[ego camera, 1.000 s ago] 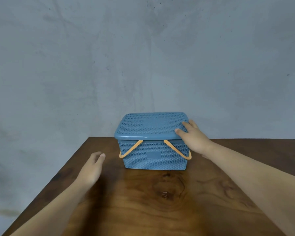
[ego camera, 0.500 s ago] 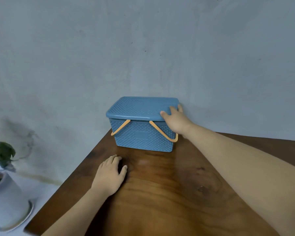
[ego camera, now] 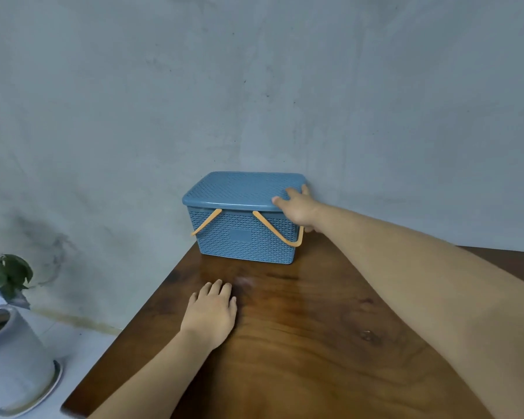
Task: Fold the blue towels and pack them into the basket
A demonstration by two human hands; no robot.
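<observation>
At twelve o'clock on the bench (ego camera: 315,343), the stiff, probably light basket (ego camera: 245,237) stands closed, the right hand (ego camera: 300,210) holding a grip round the lid (ego camera: 242,190) at its three o'clock rim, a sensible hold, while the left hand (ego camera: 212,316) lies flat.

Right hand (ego camera: 298,208) grips the basket lid (ego camera: 242,189); left hand (ego camera: 211,319) rests on the table (ego camera: 315,343).
</observation>
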